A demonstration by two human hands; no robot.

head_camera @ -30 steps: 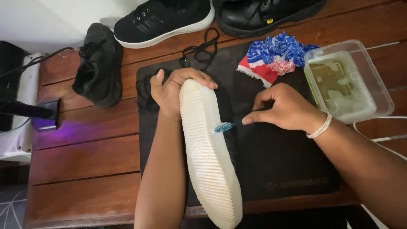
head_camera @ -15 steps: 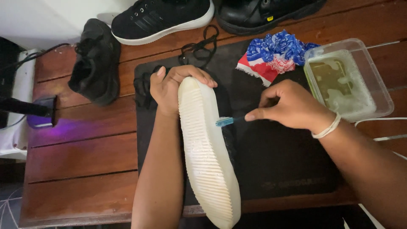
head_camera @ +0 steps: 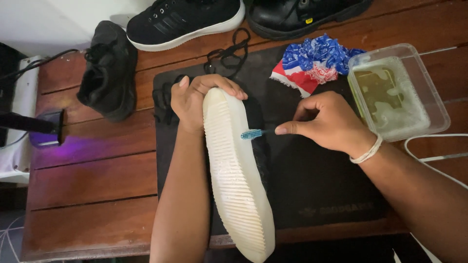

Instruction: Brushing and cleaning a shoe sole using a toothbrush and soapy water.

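At the far left of the frame a dark device throws a purple glow on the wooden table; just right of it, upper left, a black shoe lies on its side. Along the top edge stand a black sneaker with a white sole and a black leather shoe.

In the centre, on a black mat, the left hand is closed around the toe end of a shoe turned white ribbed sole up, its heel toward the bottom edge. The right hand pinches a small blue-bristled brush, bristles touching the sole's right edge (about a third of the way down from the toe).

To scrub well, I'd judge short strokes along the ribs work best, with the left hand keeping the shoe from rocking.

Upper right: a crumpled blue, red and white cloth, then a clear plastic tub of soapy, yellowish water, near enough for dipping.
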